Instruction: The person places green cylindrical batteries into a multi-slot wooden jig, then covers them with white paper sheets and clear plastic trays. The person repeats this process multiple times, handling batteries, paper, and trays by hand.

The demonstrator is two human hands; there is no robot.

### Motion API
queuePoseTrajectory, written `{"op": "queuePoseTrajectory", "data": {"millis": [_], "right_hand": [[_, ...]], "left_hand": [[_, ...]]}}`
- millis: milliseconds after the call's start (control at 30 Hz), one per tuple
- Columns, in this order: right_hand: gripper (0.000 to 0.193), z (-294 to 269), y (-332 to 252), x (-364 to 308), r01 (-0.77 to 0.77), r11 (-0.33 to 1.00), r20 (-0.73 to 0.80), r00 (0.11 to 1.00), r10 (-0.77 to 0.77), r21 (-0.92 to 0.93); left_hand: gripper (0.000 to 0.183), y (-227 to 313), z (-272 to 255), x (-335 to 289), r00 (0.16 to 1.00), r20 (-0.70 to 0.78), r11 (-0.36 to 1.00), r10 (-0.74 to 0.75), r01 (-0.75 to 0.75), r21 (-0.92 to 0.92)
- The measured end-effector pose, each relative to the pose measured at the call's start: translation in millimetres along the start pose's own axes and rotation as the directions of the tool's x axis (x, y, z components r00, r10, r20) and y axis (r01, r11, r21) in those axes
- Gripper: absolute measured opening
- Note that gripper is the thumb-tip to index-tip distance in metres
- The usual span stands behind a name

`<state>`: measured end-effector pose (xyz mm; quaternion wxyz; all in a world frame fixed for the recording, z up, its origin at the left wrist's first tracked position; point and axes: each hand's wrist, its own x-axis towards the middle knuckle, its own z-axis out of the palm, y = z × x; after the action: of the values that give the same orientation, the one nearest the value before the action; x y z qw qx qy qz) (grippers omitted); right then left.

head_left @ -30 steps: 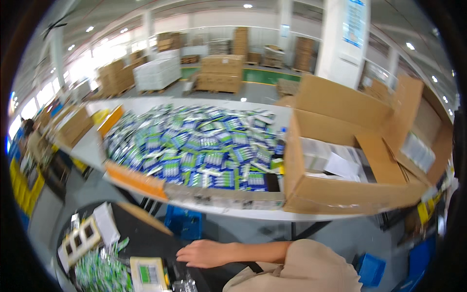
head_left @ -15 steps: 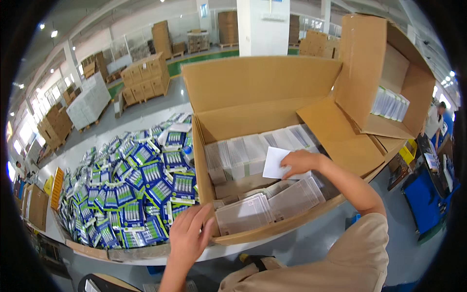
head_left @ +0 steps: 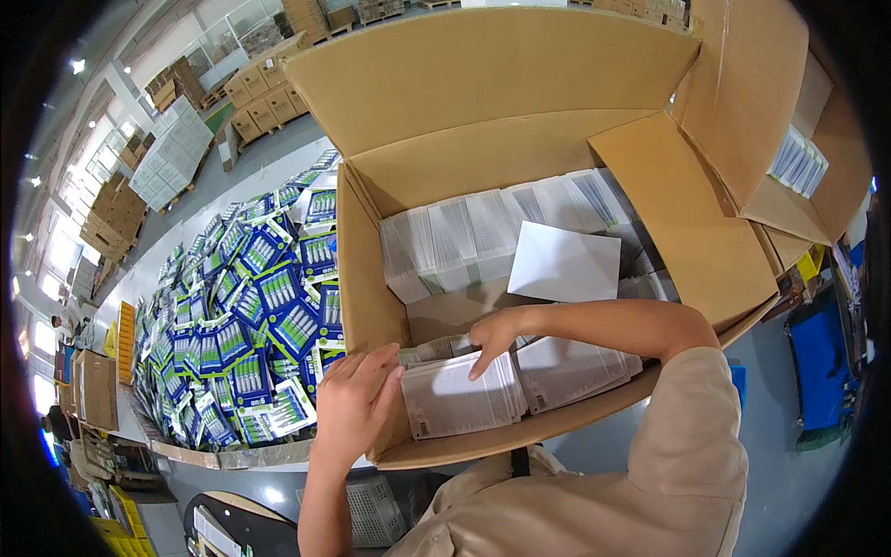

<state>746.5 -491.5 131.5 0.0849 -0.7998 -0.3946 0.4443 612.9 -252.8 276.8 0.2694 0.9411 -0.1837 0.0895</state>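
A large open cardboard box (head_left: 445,452) stands in front of me with rows of flat, pale printed cards (head_left: 478,223) inside. In its near part, a leaning stack of similar cards (head_left: 459,399) is gripped at the top edge by my right hand (head_left: 501,336), thumb on the front face and fingers behind. My left hand (head_left: 357,399) rests at the box's near left corner, fingers stretched out and holding nothing. A blank white sheet (head_left: 566,263) lies on the cards beyond my right forearm. Another card stack (head_left: 575,376) leans to the right, partly under that forearm.
Left of the box, blue-and-green battery-like blister packs (head_left: 251,325) are heaped on the table. A second carton (head_left: 742,93) with packs inside sits tilted at the upper right. Box flaps (head_left: 682,213) stand open. Pallets of cartons (head_left: 264,97) are farther back.
My right hand has let go of the white sheet, leaving it on the cards, and moved nearer and left onto the front stack. My view has tilted downward.
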Motion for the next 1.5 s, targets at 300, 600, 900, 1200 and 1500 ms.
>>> {"op": "queuePoseTrajectory", "data": {"millis": [300, 600, 900, 1200, 1500], "right_hand": [[0.052, -41.7, -33.4, -69.0, 0.228, 0.934, -0.339, 0.932, -0.127, 0.277], [0.042, -82.8, -129.2, -174.9, 0.616, 0.769, -0.823, 0.519, -0.232, 0.172], [0.077, -28.3, -10.1, -131.8, -0.212, 0.977, -0.103, 0.972, 0.209, -0.018], [0.06, 33.0, 10.0, -129.2, -0.425, 0.855, -0.031, 0.899, 0.437, -0.297], [0.072, 45.4, 27.0, -149.7, -0.305, 0.949, -0.022, 0.952, 0.304, -0.085]], "left_hand": [[0.058, -8.3, -9.3, -8.6, 0.929, -0.364, 0.995, -0.062, 0.028, -0.097], [0.097, 44.5, 15.8, -25.5, 0.906, -0.198, 0.112, -0.375, -0.167, -0.98], [0.032, -21.8, -12.4, -107.6, 0.964, -0.066, -0.78, -0.258, -0.248, -0.575], [0.025, -55.1, 5.5, -205.3, 0.887, -0.061, -0.794, -0.458, -0.439, -0.42], [0.023, -33.8, 17.7, -273.5, 0.574, -0.157, -0.511, -0.803, -0.8, -0.315]]}}
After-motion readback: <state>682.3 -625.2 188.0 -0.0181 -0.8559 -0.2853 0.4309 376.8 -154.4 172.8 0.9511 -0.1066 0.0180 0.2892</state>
